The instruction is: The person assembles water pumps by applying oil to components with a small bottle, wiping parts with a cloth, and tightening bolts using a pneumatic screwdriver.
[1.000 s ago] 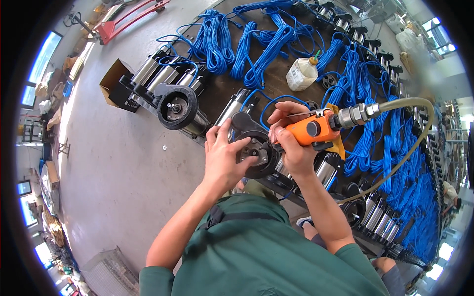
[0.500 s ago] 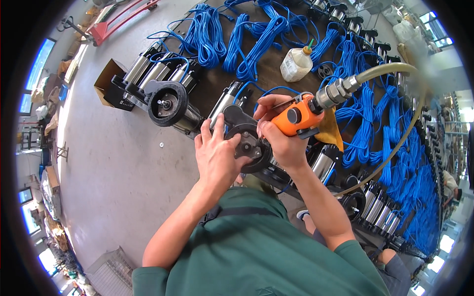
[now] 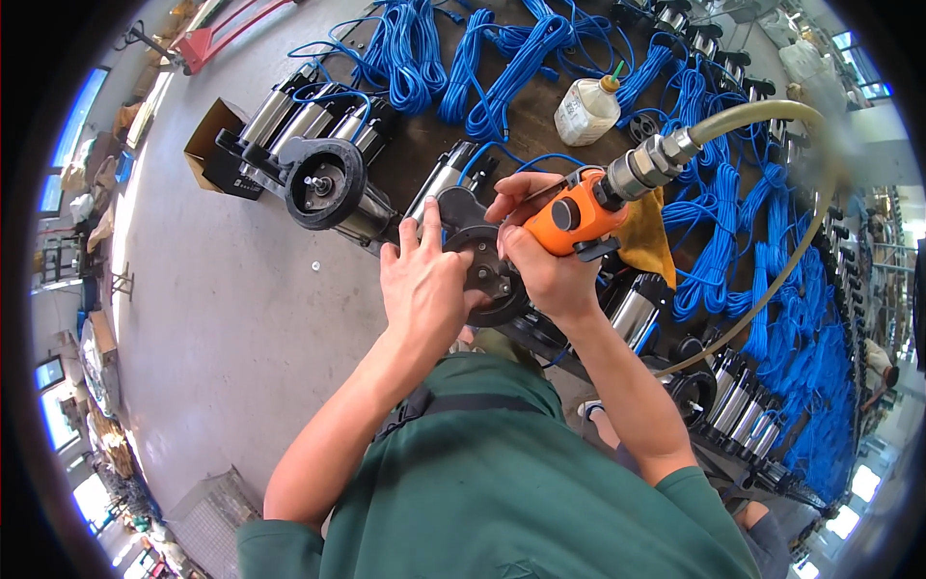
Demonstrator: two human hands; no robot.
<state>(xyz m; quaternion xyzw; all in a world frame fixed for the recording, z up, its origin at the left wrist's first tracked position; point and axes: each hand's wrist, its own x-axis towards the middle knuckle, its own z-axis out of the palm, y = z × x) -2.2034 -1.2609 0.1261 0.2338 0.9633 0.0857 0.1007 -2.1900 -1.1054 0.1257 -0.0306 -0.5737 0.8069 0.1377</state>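
Note:
My left hand [image 3: 419,285] lies with spread fingers on the near side of a round black pump casing [image 3: 498,316]. Its thumb and index finger reach over the rim toward the dark metal plate [image 3: 494,278] inside, which carries several small bolts. An orange air tool [image 3: 576,218] is gripped in my right hand [image 3: 556,283], close to the casing's right side. The tool's working end is hidden behind my fingers. From its metal coupling [image 3: 644,166] a pale hose [image 3: 762,112] runs off to the right.
To the left stands another pump with an open round end [image 3: 328,183], beside a cardboard box [image 3: 214,154]. Coiled blue cables [image 3: 521,72] and steel pump bodies crowd the bench. A white bottle [image 3: 586,113] and a yellow cloth [image 3: 648,246] stand and lie beyond the tool.
The whole view has shifted slightly. My left index finger now reaches a little farther over the plate; my right hand still grips the air tool beside the casing.

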